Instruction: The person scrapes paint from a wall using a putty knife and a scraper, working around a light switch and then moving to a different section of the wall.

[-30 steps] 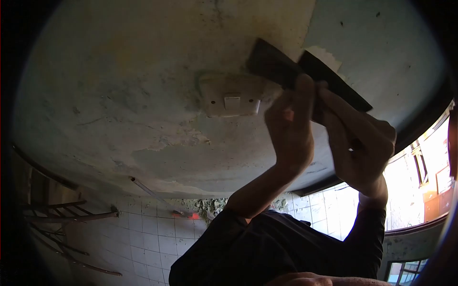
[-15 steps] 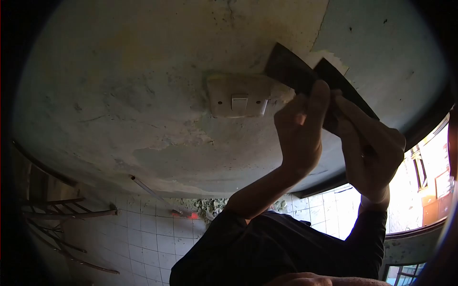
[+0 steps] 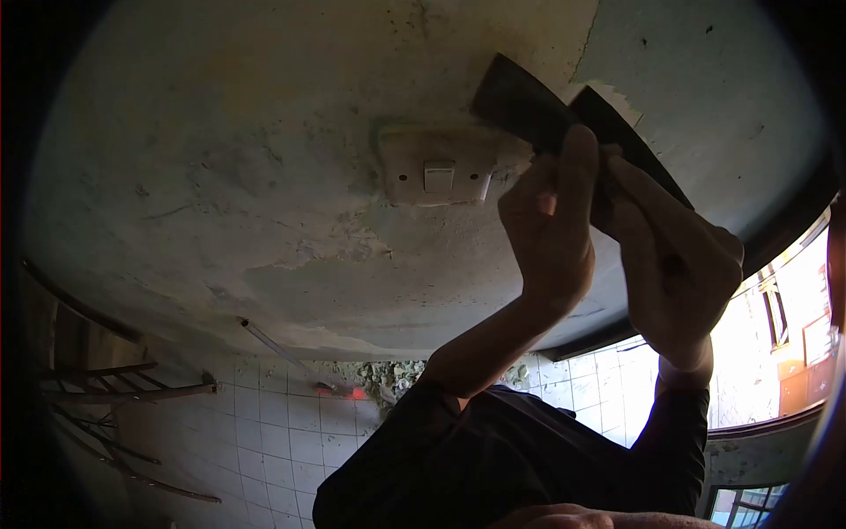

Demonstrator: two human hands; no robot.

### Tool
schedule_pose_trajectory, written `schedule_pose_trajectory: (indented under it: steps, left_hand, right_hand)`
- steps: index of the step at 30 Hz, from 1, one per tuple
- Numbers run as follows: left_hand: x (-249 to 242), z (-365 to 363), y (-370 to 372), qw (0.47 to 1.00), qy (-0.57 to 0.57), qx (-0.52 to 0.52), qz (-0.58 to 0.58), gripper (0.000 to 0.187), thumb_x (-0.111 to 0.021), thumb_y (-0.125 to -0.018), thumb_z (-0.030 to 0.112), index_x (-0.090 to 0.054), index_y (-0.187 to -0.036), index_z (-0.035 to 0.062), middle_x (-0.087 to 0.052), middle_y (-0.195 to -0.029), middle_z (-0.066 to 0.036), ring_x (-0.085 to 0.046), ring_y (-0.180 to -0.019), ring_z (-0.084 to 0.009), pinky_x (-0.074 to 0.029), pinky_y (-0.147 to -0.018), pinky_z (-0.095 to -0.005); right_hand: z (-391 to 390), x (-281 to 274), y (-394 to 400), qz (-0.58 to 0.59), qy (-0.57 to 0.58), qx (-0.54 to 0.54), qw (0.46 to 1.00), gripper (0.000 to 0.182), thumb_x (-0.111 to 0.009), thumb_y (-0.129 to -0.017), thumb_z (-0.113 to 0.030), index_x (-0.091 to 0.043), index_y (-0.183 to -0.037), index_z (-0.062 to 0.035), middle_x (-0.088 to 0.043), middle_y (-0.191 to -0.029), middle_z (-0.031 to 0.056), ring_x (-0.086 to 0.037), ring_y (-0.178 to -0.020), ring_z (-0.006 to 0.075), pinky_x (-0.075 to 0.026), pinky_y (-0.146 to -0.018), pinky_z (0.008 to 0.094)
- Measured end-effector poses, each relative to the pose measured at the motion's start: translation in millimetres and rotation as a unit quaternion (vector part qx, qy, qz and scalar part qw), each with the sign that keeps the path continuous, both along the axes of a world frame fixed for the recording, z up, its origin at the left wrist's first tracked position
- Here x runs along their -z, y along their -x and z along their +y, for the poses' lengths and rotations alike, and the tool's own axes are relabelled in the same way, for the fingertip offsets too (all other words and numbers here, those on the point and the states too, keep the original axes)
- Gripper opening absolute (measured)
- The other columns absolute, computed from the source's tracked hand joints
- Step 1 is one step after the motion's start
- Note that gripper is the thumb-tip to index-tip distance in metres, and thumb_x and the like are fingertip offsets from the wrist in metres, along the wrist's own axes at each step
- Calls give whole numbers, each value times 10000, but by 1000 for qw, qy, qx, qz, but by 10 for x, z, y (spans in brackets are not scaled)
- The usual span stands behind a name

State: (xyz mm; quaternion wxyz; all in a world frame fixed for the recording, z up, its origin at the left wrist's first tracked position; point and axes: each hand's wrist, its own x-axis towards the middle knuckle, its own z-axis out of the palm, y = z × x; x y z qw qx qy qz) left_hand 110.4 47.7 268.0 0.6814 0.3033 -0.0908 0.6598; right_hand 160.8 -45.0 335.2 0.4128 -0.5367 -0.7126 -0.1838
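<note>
Two dark, flat scraper blades cross close together in front of the wall, up and right of a light switch [image 3: 438, 177]. My left hand [image 3: 551, 225] is closed on the left scraper [image 3: 522, 101], thumb pressed along it. Beside it, my right hand [image 3: 679, 273] is closed on the right scraper [image 3: 630, 141], whose long edge slants down to the right. The fingers of both hands nearly meet where the blades overlap. Their grips hide the lower ends of both tools.
The wall [image 3: 308, 212] has patchy, peeling paint. Below, flakes of debris [image 3: 392, 379] lie on the white tiled floor [image 3: 273, 423], near a long thin pole [image 3: 282, 351]. Wooden branch-like bars [image 3: 132, 397] stand at the left. A bright opening [image 3: 784, 326] is at the right.
Both hands and the two scrapers have shifted slightly up and left in view. The switch has also moved up a little in the picture. Both grips stay the same.
</note>
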Motion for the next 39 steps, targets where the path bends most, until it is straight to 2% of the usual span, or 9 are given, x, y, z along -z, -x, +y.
schedule_pose_trajectory:
  steps: [2, 6, 8, 11, 22, 26, 28, 32, 39]
  left_hand:
    - [-96, -11, 34, 980, 58, -188, 35, 327, -657, -1036, 259, -723, -828, 14, -685, -732, -6, -569, -674, -22, -423, -628, -212]
    - [94, 16, 10, 997, 35, -63, 36, 320, -654, -1037, 260, -730, -843, 18, -649, -703, 15, -524, -670, -8, -376, -596, -199]
    - [111, -5, 43, 997, 27, -42, 54, 253, -582, -1071, 209, -696, -1024, -12, -705, -905, -56, -650, -833, -84, -504, -770, -225]
    - [64, 56, 266, 1000, -20, -5, -13, 241, -594, -1066, 207, -704, -1008, 1, -707, -902, -32, -646, -837, -72, -504, -789, -238]
    - [222, -195, 576, 959, -11, -170, 225, 267, -591, -1067, 213, -664, -898, 20, -650, -754, 10, -591, -711, -26, -459, -619, -203]
    - [510, -175, 1272, 910, -16, -186, 371, 282, -604, -1053, 187, -650, -851, -5, -666, -753, -19, -598, -705, -39, -469, -598, -224]
    - [606, -74, 1562, 886, -40, -232, 399, 323, -660, -1014, 150, -604, -754, -33, -669, -693, -111, -660, -639, -108, -467, -531, -281]
    - [581, 112, 1990, 841, -76, -293, 449, 317, -690, -985, 128, -577, -731, -24, -648, -671, -108, -637, -591, -145, -440, -518, -293]
    - [456, 349, 2104, 787, -116, -284, 536, 325, -669, -1001, 139, -585, -738, -32, -614, -656, -46, -523, -626, -51, -397, -543, -261]
  right_hand:
    - [55, -26, 74, -43, 15, -10, 999, 303, -642, -914, 42, -695, -1211, 77, -754, -1086, 231, -771, -926, 252, -613, -785, 303]
    - [-66, -14, 75, -43, -19, 14, 999, 318, -634, -904, 58, -692, -1216, 87, -765, -1011, 232, -777, -878, 266, -613, -773, 313]
    - [-2, 12, 34, -63, -33, -8, 997, 305, -631, -911, 53, -695, -1208, 87, -764, -1015, 233, -775, -894, 270, -615, -773, 316]
    - [50, 24, 143, -21, 19, -29, 999, 288, -620, -932, 42, -693, -1206, 91, -749, -1100, 236, -761, -974, 271, -611, -830, 335]
    - [26, 801, 286, 42, -89, -39, 994, 312, -606, -980, -7, -539, -1259, 118, -729, -1048, 222, -755, -872, 247, -603, -680, 297]
    - [42, 1600, 879, 331, -1, -146, 932, 326, -605, -958, 52, -474, -1228, 180, -575, -1172, 319, -730, -869, 277, -586, -637, 314]
    - [116, 1754, 1067, 223, 64, -157, 960, 376, -606, -942, 84, -424, -1247, 206, -494, -1236, 342, -725, -832, 286, -576, -618, 313]
    - [384, 1930, 1492, 362, 45, -227, 903, 499, -600, -962, 33, -274, -1327, 127, -664, -766, 173, -664, -576, 181, -484, -504, 298]
    - [557, 1861, 1641, 467, 108, -242, 844, 481, -573, -978, 19, -277, -1347, 105, -682, -824, 193, -664, -604, 152, -471, -512, 288]
